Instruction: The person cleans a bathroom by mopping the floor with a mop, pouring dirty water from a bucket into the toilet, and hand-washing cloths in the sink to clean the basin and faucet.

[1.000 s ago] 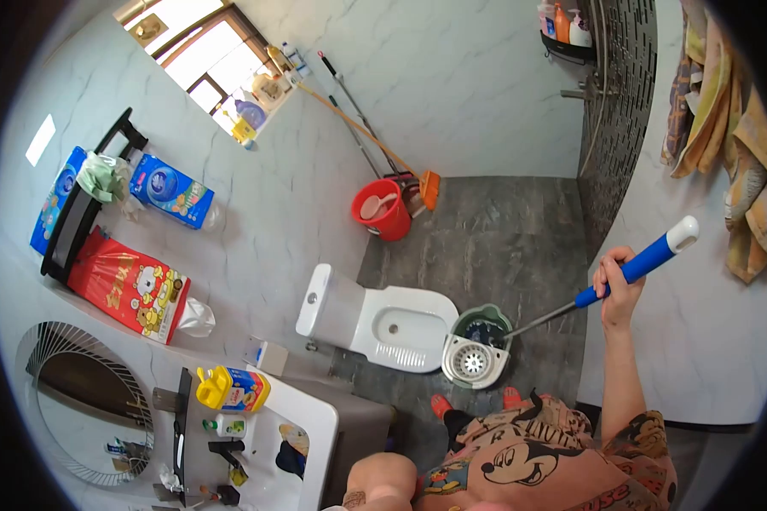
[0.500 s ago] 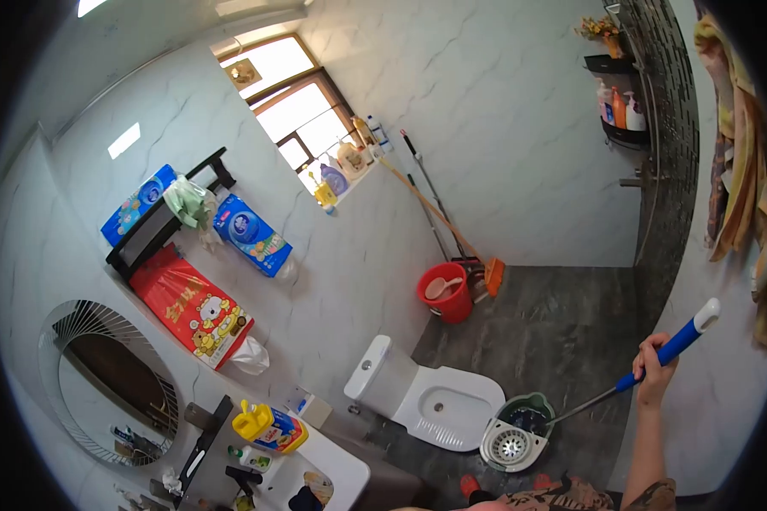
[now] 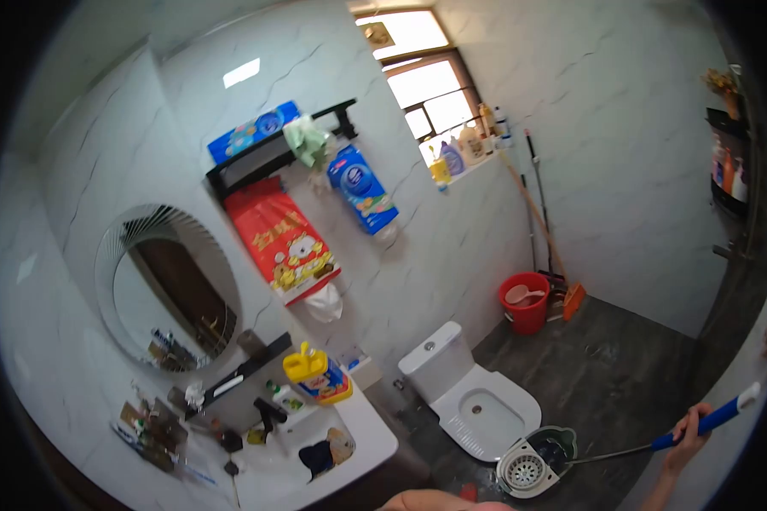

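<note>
My right hand (image 3: 689, 436) is wrapped round the blue grip of a mop handle (image 3: 717, 417), whose white end points up to the right. The metal pole slants down to the left into a green mop bucket (image 3: 561, 441). Dark mop strands lie inside the bucket, beside its white round spin basket (image 3: 525, 469). The bucket stands on the dark floor against the squat toilet (image 3: 488, 415). Only part of my other arm (image 3: 439, 501) shows at the bottom edge; my left hand is out of view.
A red bucket (image 3: 527, 317) with a pink scoop stands by the wall, near an orange broom (image 3: 574, 300). At the left is a sink (image 3: 371, 443) with a yellow bottle (image 3: 318, 375) on its edge. Tissue packs (image 3: 283, 243) hang beneath a black shelf.
The view has swung left and up, so the toilet, bucket and mop now sit lower and farther right. My right hand still grips the handle; the left hand is not visible.
</note>
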The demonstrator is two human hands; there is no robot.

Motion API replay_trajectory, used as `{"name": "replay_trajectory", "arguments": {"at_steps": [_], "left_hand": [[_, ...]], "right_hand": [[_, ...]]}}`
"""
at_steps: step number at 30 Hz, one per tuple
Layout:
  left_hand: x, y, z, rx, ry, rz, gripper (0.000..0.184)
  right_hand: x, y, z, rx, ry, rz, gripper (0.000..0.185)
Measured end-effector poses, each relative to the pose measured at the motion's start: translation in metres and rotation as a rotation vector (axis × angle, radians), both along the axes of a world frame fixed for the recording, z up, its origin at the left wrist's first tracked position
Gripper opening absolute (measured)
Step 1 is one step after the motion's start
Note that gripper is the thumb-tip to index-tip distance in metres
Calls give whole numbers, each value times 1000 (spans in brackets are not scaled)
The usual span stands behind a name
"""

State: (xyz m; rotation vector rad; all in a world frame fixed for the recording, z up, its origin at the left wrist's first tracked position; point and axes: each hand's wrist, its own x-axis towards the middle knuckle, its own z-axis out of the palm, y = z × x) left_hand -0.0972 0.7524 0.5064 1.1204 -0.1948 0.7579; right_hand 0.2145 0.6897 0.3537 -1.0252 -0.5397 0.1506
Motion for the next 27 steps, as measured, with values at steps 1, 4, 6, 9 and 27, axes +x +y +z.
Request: {"name": "replay_trajectory", "arguments": {"at_steps": [1,4,6,9,27], "left_hand": [[1,0,5,-4,-18,-22,13],[2,2,31,-54,-119,-100,14],[-7,12,57,-77,-135,-102,9],[2,11,74,12,-486,-89,6],[26,16,59,183,-977,281,6]], "right_hand": [[3,1,-2,20,11,-9,4],[8,-3,-1,4,25,-32,7],[16,-6,-1,-9,49,8,8],[13,-9,12,30,-9,97,5],[5,1,20,24,-41,121,6]]}}
